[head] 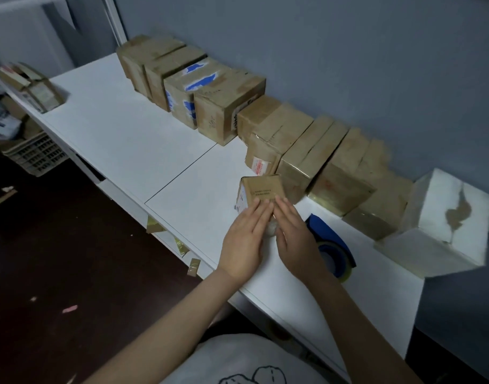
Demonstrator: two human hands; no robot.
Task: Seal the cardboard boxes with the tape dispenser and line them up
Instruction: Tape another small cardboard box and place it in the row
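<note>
White table (126, 128) ran along a grey-blue wall, where the left hand (243, 239) and right hand (296, 239) lay flat, fingers straight, pressing the small box (261, 189) just in front of the row and clasping nothing. Uneven pressure could, I judged, skid so light a box into the row or crease its tape. I counted one small box, one tape dispenser (334, 245) beside the right hand, roughly nine brown boxes in the row (226, 106), one white box (445, 217) and one stray box (41, 92).
</note>
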